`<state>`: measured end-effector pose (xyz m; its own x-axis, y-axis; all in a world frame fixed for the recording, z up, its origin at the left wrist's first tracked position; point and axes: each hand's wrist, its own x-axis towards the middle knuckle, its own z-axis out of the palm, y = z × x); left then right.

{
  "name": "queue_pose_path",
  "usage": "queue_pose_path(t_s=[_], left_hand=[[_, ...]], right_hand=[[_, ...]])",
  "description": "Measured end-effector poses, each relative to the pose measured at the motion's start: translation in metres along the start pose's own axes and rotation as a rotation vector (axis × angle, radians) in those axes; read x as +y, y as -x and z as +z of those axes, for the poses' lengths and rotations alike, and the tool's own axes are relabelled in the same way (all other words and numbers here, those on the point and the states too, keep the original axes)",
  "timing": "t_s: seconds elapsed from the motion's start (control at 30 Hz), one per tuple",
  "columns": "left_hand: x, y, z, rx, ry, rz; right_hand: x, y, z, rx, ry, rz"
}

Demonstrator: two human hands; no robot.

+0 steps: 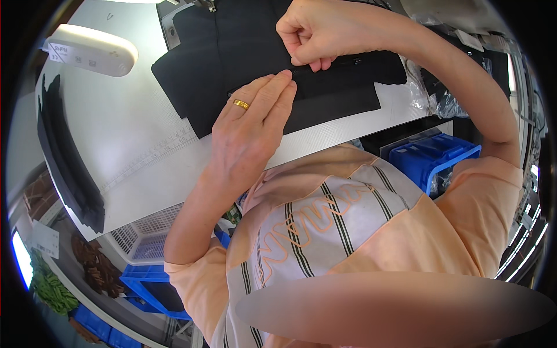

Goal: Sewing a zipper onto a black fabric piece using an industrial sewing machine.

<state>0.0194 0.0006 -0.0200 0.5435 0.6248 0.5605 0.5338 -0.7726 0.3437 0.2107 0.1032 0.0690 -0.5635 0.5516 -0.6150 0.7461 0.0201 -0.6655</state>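
Black fabric pieces (197,75), one laid over another, are spread on the white worktable (139,133). My left hand (252,119), with a gold ring on one finger, lies on the fabric, its fingers stretched out and close together. Just beyond its fingertips, my right hand (310,37) is closed, thumb and fingers bent down against the fabric. Whatever its fingertips pinch is hidden. To the right of that hand, a small dark shiny detail (357,61) shows on the cloth.
Black fabric strips (64,156) are stacked along the table's left edge, below a white rounded lamp-like device (93,52). Under the table stand a white basket (125,235) and a blue crate (139,272). A blue bin (426,152) and clear plastic (419,95) are at right.
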Motion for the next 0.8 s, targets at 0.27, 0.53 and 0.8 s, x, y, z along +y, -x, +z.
queue_pose_path(t_s=[0.27, 0.53, 0.8], left_hand=[[0.002, -0.001, -0.004, -0.043, -0.004, -0.006], [0.000, -0.003, -0.002, -0.060, -0.045, 0.014], [-0.004, -0.004, -0.005, -0.072, -0.047, 0.032]], right_hand=[[0.000, -0.002, 0.004, 0.042, 0.056, -0.015], [0.005, -0.004, 0.006, 0.045, 0.072, 0.016], [0.020, 0.004, 0.001, 0.023, -0.080, -0.108]])
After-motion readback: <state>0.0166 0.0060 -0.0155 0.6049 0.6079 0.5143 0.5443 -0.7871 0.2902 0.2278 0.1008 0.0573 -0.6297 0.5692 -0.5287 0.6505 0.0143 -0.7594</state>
